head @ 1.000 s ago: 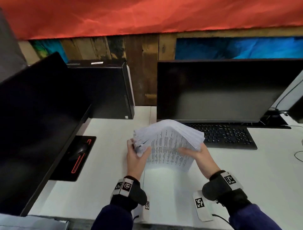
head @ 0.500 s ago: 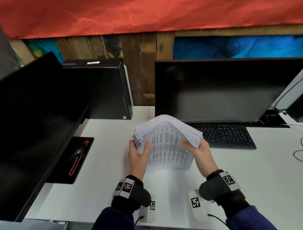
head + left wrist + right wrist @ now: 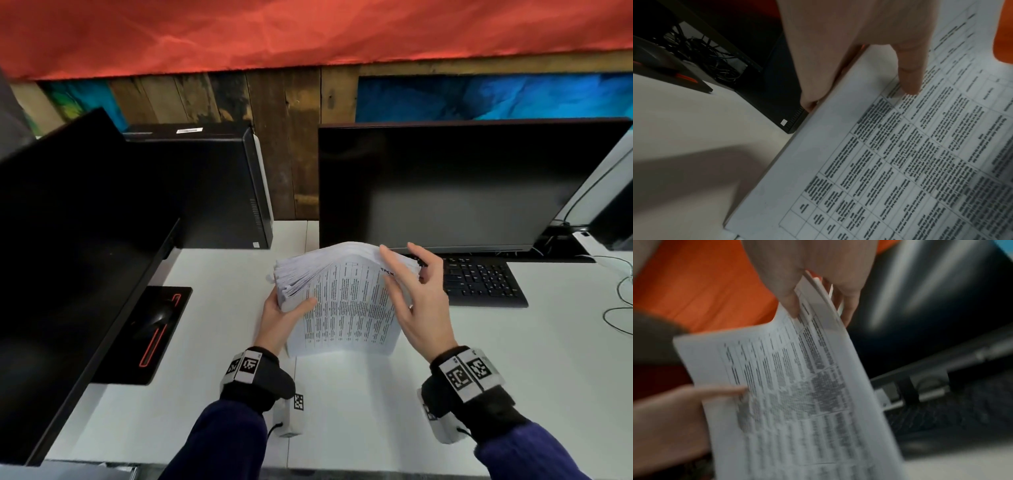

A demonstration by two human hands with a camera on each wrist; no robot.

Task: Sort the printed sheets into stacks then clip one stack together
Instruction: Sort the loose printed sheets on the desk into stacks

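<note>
A thick stack of printed sheets (image 3: pixel 346 308) with tables of text is held off the white desk (image 3: pixel 342 394), its top edge fanned and curling over. My left hand (image 3: pixel 286 313) grips the stack's left edge, thumb (image 3: pixel 910 78) pressed on the front page (image 3: pixel 900 162) and fingers behind. My right hand (image 3: pixel 411 291) is at the upper right corner. In the blurred right wrist view its thumb (image 3: pixel 791 305) lies on the front page (image 3: pixel 797 386) and its fingers are behind, pinching several sheets. No clip is visible.
A dark monitor (image 3: pixel 445 185) and black keyboard (image 3: pixel 479 281) stand right behind the stack. A second monitor (image 3: pixel 68 257) fills the left side, with a PC tower (image 3: pixel 219 188) and a mouse (image 3: pixel 157 318) on a black pad. Cables (image 3: pixel 620 301) trail at the far right.
My right hand has slid from the stack's lower right edge up to its upper right corner. My left hand has kept its grip on the left edge.
</note>
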